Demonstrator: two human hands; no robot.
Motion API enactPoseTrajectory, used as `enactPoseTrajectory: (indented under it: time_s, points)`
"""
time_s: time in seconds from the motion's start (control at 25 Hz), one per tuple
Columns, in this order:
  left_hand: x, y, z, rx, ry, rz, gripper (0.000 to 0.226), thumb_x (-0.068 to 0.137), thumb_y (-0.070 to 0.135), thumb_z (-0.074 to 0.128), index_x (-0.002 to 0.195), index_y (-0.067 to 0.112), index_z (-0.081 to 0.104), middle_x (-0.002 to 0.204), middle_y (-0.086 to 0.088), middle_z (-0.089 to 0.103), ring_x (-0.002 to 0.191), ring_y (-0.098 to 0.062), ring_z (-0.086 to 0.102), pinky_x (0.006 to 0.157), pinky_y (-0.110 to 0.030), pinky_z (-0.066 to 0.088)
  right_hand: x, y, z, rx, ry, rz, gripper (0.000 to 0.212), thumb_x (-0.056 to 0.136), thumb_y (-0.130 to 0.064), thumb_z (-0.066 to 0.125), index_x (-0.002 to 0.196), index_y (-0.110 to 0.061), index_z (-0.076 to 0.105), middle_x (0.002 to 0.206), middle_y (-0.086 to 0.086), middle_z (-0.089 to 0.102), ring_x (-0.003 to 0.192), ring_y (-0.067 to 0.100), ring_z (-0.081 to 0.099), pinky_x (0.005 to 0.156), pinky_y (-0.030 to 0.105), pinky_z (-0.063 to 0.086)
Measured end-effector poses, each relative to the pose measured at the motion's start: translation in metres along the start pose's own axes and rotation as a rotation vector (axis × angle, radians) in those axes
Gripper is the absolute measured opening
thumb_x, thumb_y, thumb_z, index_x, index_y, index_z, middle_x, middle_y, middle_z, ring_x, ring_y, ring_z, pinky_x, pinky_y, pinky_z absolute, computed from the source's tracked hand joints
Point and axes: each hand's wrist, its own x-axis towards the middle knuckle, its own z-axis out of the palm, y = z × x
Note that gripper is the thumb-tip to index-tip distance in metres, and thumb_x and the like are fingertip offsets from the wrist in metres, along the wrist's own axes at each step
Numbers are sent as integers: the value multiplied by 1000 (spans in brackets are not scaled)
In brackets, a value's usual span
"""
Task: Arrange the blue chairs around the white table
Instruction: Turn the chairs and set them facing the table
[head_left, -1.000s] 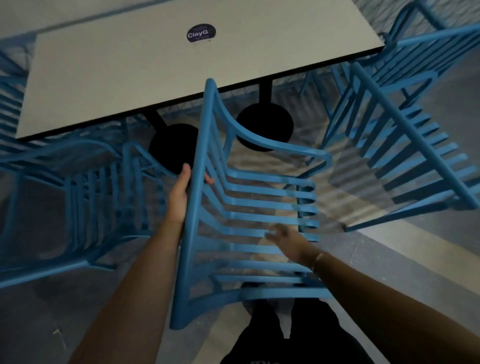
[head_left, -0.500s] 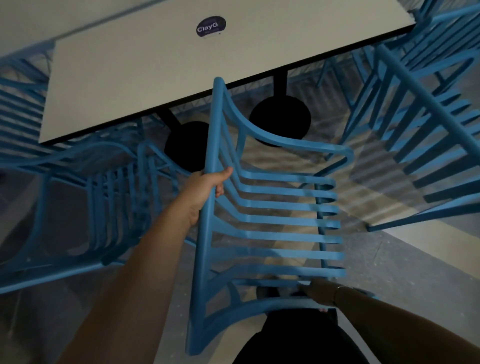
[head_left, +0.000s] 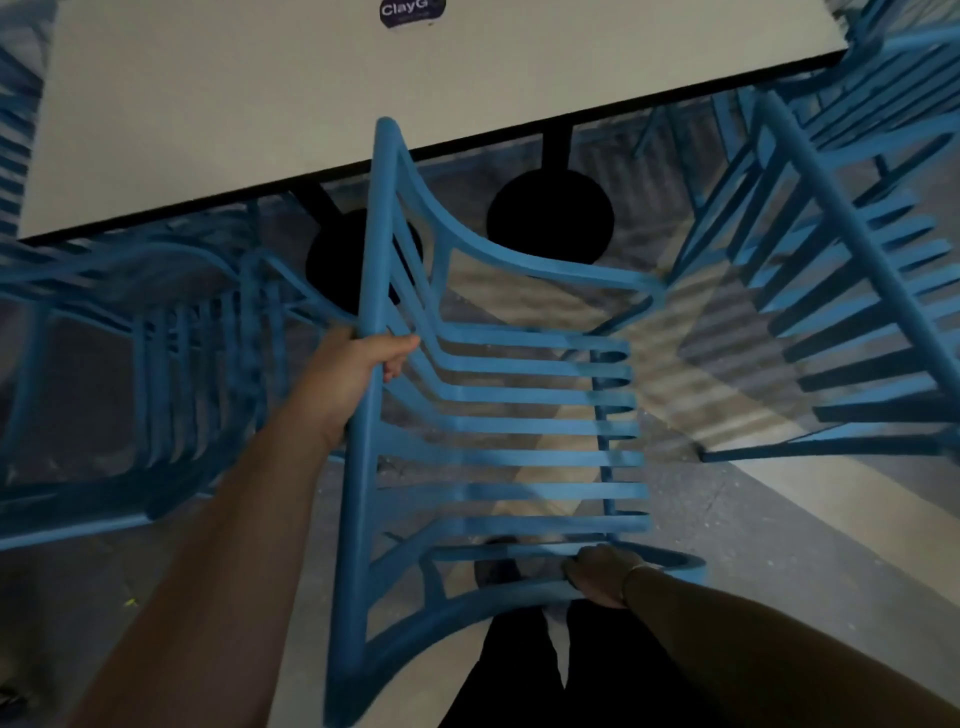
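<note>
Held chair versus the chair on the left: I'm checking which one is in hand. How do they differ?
The held chair is gripped by both the left hand and right hand; the left chair is untouched. The held chair's slats run across the view; the left chair's run up it. Both are blue, slatted, beside the white table.

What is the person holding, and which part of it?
The middle blue chair. The left hand has its grip on the long side rail, the right hand on the curved bar nearest the person.
</note>
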Motion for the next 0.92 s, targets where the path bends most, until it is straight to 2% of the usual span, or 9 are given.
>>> enactPoseTrajectory:
  time_s: [0.08,0.2,0.28,0.4,0.56,0.64,0.8,0.92]
  points:
    - [-7,-9,-3,-63,60,-45,35,85,21,73,61,6,52,74,-14,53,77,-23,58,75,-31,48,5,20,-7,-30,25,31,57,88,-51,31,127,-20,58,137,12,57,124,32,55,104,47,44]
    - [-18,-27,-8,-251,217,-147,41,84,20,74,55,12,46,67,-10,49,73,-23,57,72,-32,49,0,53,-46,-143,58,81,43,101,-46,38,131,-22,56,137,11,56,125,32,54,103,46,45]
    - [-26,-39,-7,-375,318,-197,43,86,23,74,56,11,45,63,-6,50,64,-19,57,71,-33,51,-10,77,-92,-200,108,108,44,104,-43,36,133,-18,57,138,9,56,127,29,53,103,41,43]
    - [-44,-56,19,-552,384,-248,37,88,23,72,62,14,48,59,0,49,56,-11,54,61,-28,49,-11,118,-152,-353,158,184,50,104,-46,35,137,-14,56,144,10,55,134,28,49,109,35,37]
    - [-59,-76,73,-848,481,-376,28,93,17,67,70,20,51,61,4,42,56,-8,44,60,-27,40,-18,139,-212,-571,176,306,53,106,-43,25,144,-15,51,152,8,48,142,25,41,116,34,29]
    - [-61,-83,92,-921,543,-466,32,94,17,66,67,20,48,62,3,38,56,-9,39,62,-29,39,-19,147,-228,-559,198,370,53,106,-45,25,144,-19,50,153,4,47,144,22,37,121,36,20]
    - [-62,-99,121,-999,510,-601,43,86,24,69,49,23,47,54,4,40,53,-14,40,77,-44,45,-8,169,-236,-348,229,493,53,106,-49,24,143,-22,50,153,1,46,148,23,29,125,44,2]
    - [-60,-107,128,-931,510,-627,34,73,25,69,48,25,45,52,4,42,62,-20,45,81,-47,48,7,175,-226,-341,200,512,54,105,-51,24,146,-24,47,152,-1,46,148,24,28,124,47,0]
